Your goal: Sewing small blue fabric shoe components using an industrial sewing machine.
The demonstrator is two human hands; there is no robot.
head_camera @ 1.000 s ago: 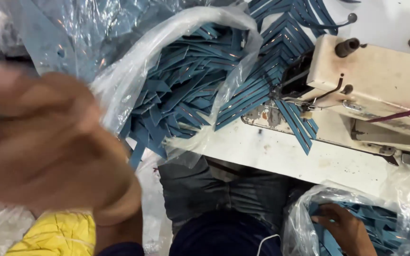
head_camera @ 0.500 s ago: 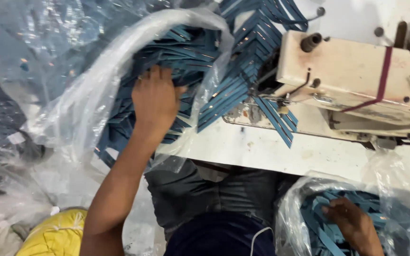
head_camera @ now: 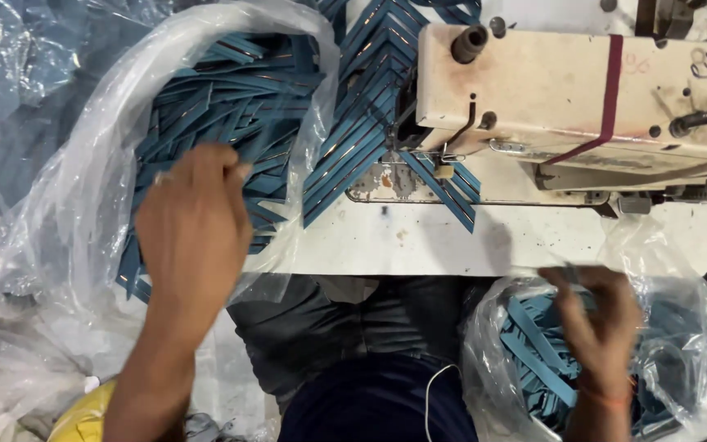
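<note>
Left hand [head_camera: 194,225] over the blue strips [head_camera: 222,106] in a clear bag [head_camera: 67,205] left of the sewing machine [head_camera: 583,90], fingers curled, grip hidden; right hand [head_camera: 603,323] half-open at the lap bag [head_camera: 697,360]. Picking in hand; next calls for pinching one strip free

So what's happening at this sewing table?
A person sits at a sewing machine. Their left hand reaches over a clear bag full of blue strips, and the right hand is at a second bag of strips on the lap. More strips lie fanned on the table beside the needle.
</note>
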